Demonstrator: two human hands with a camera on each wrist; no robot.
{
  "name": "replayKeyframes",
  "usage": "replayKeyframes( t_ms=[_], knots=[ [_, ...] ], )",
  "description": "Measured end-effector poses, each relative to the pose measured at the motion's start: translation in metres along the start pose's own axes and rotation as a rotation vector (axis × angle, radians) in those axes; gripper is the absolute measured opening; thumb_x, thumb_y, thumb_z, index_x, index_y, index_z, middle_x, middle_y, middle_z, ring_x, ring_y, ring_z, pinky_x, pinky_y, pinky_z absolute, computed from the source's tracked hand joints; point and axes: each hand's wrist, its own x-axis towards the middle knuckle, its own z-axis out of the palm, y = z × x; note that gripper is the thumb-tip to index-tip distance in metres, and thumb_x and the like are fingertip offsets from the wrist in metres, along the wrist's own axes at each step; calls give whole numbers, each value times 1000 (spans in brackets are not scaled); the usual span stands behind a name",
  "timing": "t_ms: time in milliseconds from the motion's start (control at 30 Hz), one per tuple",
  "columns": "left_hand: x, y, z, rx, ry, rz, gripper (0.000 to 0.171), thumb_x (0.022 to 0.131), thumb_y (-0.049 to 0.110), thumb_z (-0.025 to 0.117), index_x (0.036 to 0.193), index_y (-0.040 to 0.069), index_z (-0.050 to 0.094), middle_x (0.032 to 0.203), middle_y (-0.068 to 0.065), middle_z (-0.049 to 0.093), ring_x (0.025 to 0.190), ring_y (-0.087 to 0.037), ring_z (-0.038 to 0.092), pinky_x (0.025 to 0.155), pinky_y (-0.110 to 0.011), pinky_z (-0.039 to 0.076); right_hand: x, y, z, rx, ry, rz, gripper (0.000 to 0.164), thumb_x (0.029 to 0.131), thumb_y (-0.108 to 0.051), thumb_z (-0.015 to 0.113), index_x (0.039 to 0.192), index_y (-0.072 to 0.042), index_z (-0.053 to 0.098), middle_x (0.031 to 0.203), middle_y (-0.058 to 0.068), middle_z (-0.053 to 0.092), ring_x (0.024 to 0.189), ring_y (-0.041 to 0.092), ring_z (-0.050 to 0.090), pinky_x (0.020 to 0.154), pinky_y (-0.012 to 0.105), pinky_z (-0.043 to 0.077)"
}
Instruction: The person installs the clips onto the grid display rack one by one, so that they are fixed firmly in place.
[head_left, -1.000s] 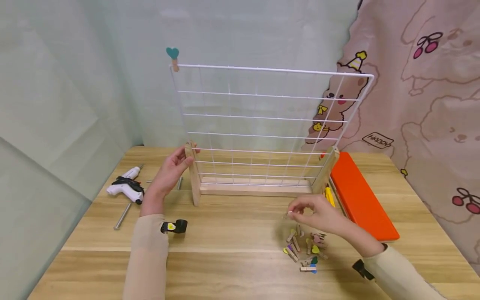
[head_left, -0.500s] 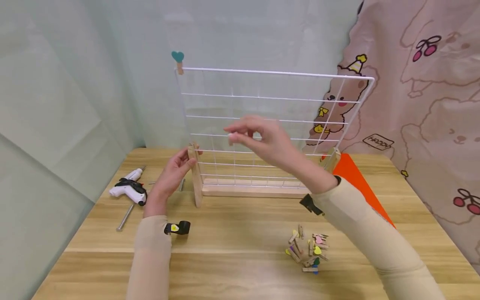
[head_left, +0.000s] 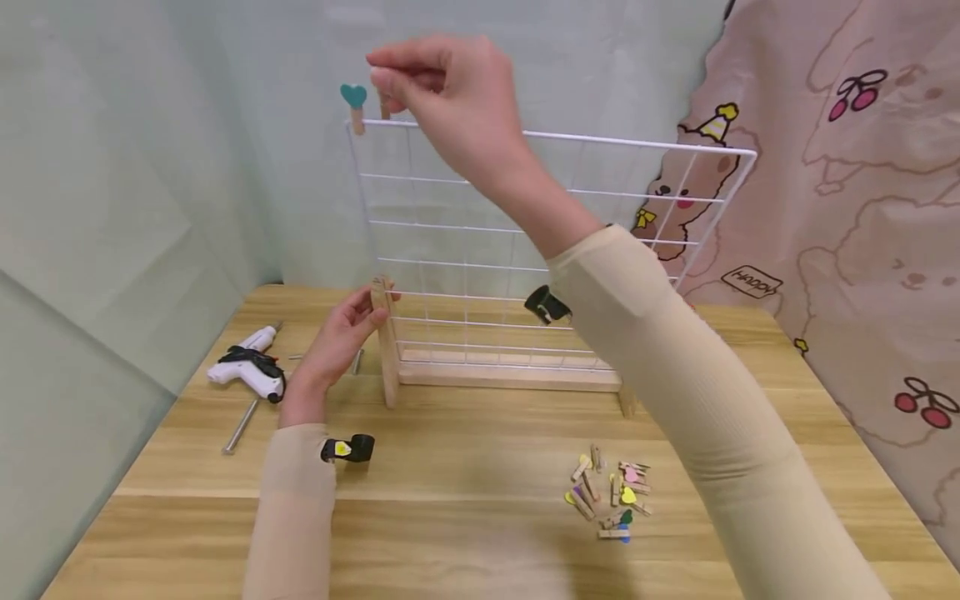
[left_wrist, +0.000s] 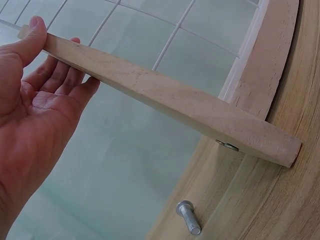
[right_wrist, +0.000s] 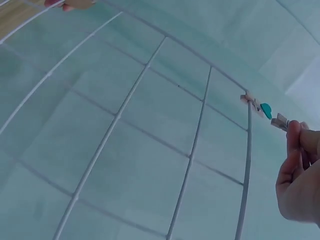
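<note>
My right hand (head_left: 465,100) pinches a small wooden clothespin (head_left: 385,105) just above the top bar of the white wire grid (head_left: 570,140). In the right wrist view that clothespin (right_wrist: 280,121) stands apart from the bar, its end pointing toward it. Beside it, a clothespin with a teal heart (head_left: 354,97) is clipped at the grid's top left corner. My left hand (head_left: 337,340) grips the upper end of the left wooden post (head_left: 386,350). Seen from the left wrist, the thumb lies on one side of this post (left_wrist: 165,92) and the fingers on the other.
Several heart clothespins (head_left: 611,492) lie piled on the table (head_left: 450,533) at front right. Left of the stand are a white glue gun (head_left: 249,365) and a long bolt (head_left: 241,427); another bolt (left_wrist: 189,217) lies near the post. My right sleeve hides the right post's upper part.
My right hand has risen from the clothespin pile, up and left to the grid's top left, carrying one clothespin. The left hand keeps its grip on the post.
</note>
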Motion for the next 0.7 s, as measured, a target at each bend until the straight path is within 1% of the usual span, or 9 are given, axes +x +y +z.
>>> replayKeyframes(
  t_ms=[100,233,333,433,500,600,700],
  knots=[
    [0,-1,2,-10,-1,16,45,88,23,48,129,8,38,125,-15,44,118,-23,40,86,-16,38,10,9,6,-35,-6,10,17,78,-15,62,92,-9,69,83,2,68,67,7,60,67,15,45],
    [0,-1,7,-30,-12,22,46,89,22,48,131,8,37,126,-16,43,119,-25,38,86,-16,38,13,18,9,-86,-16,35,15,78,-16,62,90,-9,69,80,2,68,66,7,60,63,16,45],
    [1,-1,9,-33,-13,19,46,89,21,47,131,8,35,127,-16,43,120,-23,37,87,-15,37,14,20,9,-82,-25,74,15,78,-16,63,89,-9,70,80,1,68,65,7,60,62,17,45],
    [1,0,9,-28,-7,12,45,89,22,47,130,7,37,127,-15,43,120,-19,38,87,-15,37,16,20,8,-76,-29,104,16,78,-17,63,89,-9,69,81,2,68,65,6,60,63,16,46],
    [1,0,8,-27,-5,9,44,89,22,48,129,7,38,127,-13,44,120,-19,38,87,-15,37,16,20,8,-72,-33,118,16,78,-17,62,90,-9,69,82,2,68,65,7,60,64,16,46],
    [1,1,8,-31,-4,7,45,88,23,48,130,8,38,126,-11,44,120,-20,38,87,-16,37,16,20,9,-100,-56,112,17,79,-18,60,92,-10,69,82,2,67,66,6,60,63,16,45],
    [1,2,9,-30,-7,14,47,88,23,48,131,7,35,125,-10,45,120,-22,38,86,-16,38,14,21,9,-102,-68,98,18,80,-18,60,93,-10,68,83,1,67,67,6,60,61,18,44]
  ],
)
